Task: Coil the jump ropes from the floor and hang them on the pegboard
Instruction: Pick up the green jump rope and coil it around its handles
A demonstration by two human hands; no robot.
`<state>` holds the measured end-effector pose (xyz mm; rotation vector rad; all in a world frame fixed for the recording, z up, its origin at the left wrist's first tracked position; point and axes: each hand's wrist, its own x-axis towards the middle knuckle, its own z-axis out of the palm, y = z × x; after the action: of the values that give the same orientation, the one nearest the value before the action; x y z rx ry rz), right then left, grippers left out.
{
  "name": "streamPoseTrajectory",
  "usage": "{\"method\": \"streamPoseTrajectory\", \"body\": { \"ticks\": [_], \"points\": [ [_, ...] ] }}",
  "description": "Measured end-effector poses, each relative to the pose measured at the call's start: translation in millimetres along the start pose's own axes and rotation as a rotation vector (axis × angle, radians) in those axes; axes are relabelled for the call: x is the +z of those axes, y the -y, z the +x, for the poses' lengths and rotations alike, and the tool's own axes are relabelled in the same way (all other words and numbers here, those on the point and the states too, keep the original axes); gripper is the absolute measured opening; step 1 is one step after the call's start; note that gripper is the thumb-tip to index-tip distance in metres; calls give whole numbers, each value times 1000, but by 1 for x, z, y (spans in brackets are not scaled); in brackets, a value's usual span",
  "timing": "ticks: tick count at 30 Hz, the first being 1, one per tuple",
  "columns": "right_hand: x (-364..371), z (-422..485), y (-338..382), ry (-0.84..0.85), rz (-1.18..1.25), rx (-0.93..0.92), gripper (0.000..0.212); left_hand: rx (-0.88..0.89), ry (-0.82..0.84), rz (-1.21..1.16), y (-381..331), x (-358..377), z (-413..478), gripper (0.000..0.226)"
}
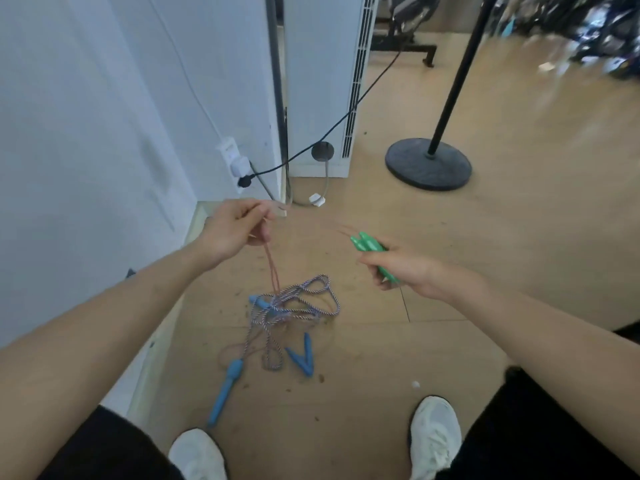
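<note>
Nearest, just ahead of the white shoes (pixel 434 434), the braided rope (pixel 294 303) with its blue handle (pixel 225 393) is lying tangled on the floor, directly under the hands. Above it the right hand (pixel 394 268) is gripping both green handles (pixel 367 242), and the thin pink rope (pixel 270 265) is running leftward from them to the left hand (pixel 239 226), which is pinching it while a loop is dangling close over the tangle, likely to snag. Farther off, a black stand base (pixel 428 164) and a wall socket (pixel 233 161) are sitting well apart; no pegboard is showing.
</note>
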<state>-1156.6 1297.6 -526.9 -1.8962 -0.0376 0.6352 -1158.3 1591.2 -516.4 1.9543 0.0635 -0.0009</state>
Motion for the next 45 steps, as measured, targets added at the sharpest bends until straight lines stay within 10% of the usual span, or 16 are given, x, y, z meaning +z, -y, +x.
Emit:
{"method": "streamPoseTrajectory", "body": {
  "ticks": [7, 20, 26, 34, 45],
  "points": [
    [21, 3, -1, 49, 227, 17, 25, 89, -261, -205, -30, -10, -13, 22],
    [24, 8, 25, 66, 834, -9, 18, -88, -32, -213, -5, 18, -26, 12],
    [10, -3, 37, 329, 980, -107, 65, -68, 168, -81, -9, 30, -41, 11],
    [10, -8, 39, 684, 833, -131, 40, -93, 209, -53, -10, 43, -53, 7],
    [22, -3, 33, 197, 98, -56, 16, 23, 116, 184, -5, 19, -53, 6]
  ]
}}
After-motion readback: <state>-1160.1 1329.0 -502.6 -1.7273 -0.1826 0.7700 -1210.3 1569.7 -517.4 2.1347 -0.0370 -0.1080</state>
